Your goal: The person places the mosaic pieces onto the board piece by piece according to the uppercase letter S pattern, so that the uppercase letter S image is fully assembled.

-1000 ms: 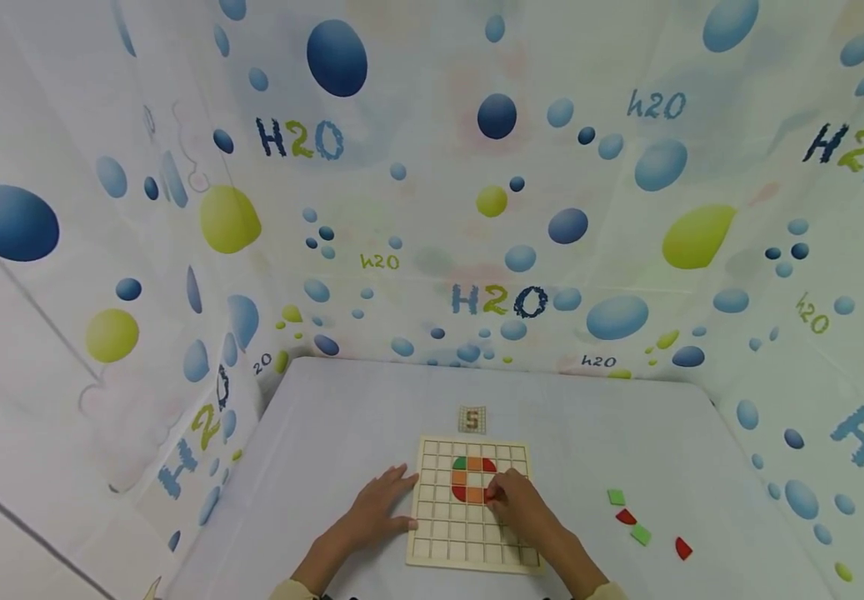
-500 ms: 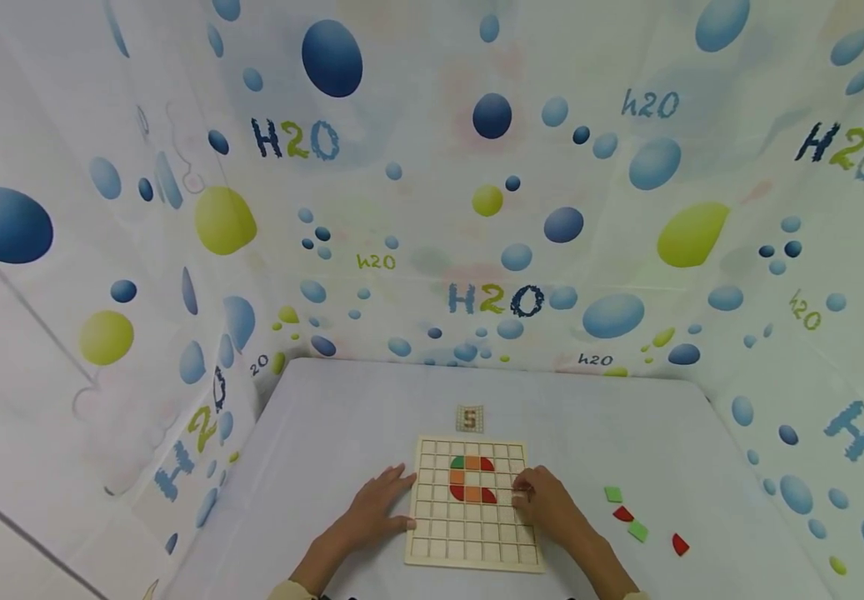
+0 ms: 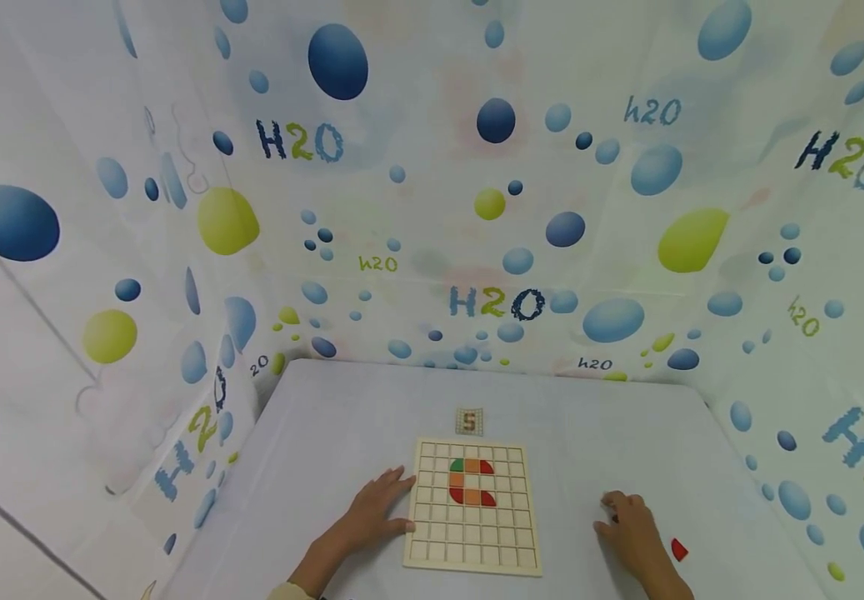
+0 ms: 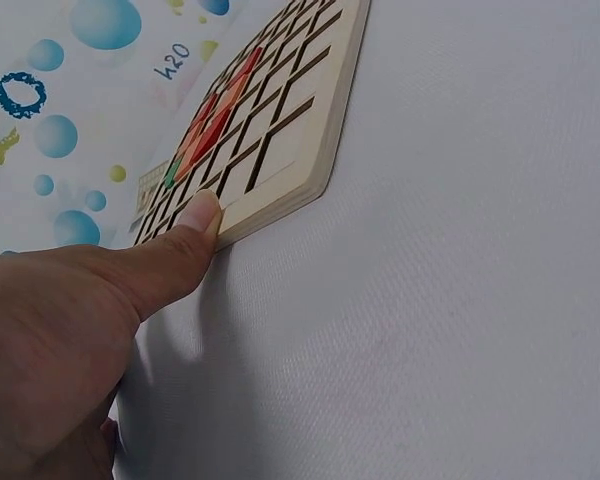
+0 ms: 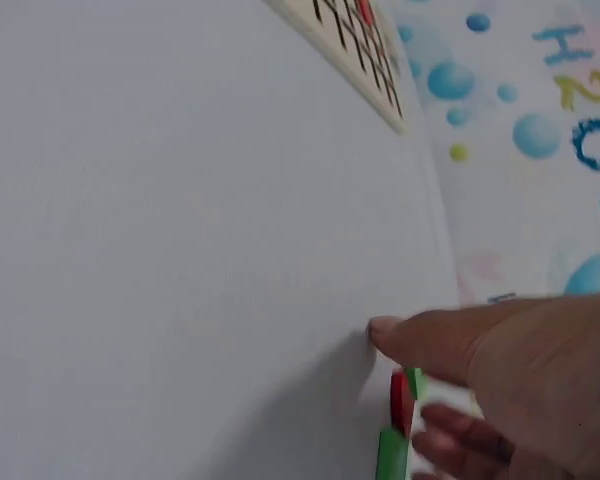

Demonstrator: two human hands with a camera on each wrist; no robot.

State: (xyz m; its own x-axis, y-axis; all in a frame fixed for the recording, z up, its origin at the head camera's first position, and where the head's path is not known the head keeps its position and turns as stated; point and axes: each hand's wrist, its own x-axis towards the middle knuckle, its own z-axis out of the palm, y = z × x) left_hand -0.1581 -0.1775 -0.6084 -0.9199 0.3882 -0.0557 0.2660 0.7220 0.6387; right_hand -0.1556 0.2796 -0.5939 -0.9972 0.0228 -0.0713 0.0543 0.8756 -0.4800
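The wooden grid board (image 3: pixel 472 536) lies flat at the lower centre of the head view. Its upper middle cells hold seven tiles in a C-like shape: a green quarter-circle tile (image 3: pixel 457 465) at the upper left, three orange square tiles (image 3: pixel 472 497), and three red quarter-circle tiles (image 3: pixel 456 496) at the other corners.

The left hand (image 3: pixel 377 507), left of the board, is spread, with thumb and fingertips touching the board's left edge.

The right hand (image 3: pixel 632 533) is at the lower right, well apart from the board, its thumb held away from its loosely bent fingers. In the right wrist view, two green tiles (image 5: pixel 392 455) and a red tile (image 5: pixel 400 402) show at the lower right, just beside those fingers; whether they touch cannot be told.

Another red tile (image 3: pixel 679 549) lies right of that hand. Above the board sits a small gridded card (image 3: pixel 469 422) bearing a brown S-like figure. All rest on a white worktop (image 3: pixel 574 433); behind it, a white sheet (image 3: pixel 417 200) printed with bubbles and "H2O" fills the upper frame.
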